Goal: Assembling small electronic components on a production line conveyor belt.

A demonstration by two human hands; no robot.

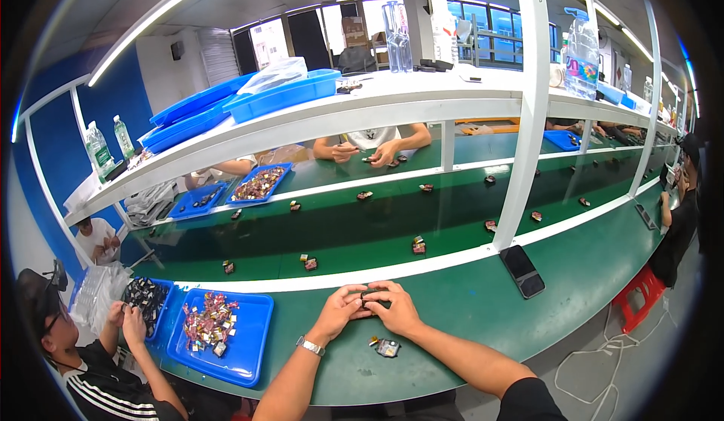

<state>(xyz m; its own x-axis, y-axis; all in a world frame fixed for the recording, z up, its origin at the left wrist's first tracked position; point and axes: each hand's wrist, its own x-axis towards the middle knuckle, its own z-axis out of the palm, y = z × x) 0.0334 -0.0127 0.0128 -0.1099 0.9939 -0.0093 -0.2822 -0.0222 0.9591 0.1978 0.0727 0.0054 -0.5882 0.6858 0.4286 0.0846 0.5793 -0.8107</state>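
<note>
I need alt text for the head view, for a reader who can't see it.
A person's left hand and right hand hold a small dark part over a green worktop. A small component lies nearer the wearer; a blue tray of small parts sits left; other people work nearby.

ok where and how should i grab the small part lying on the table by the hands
Likely pinch the small part by its wider grey body, from above: it lies low on the green table, and a smaller yellowish piece juts out at its left.
</note>
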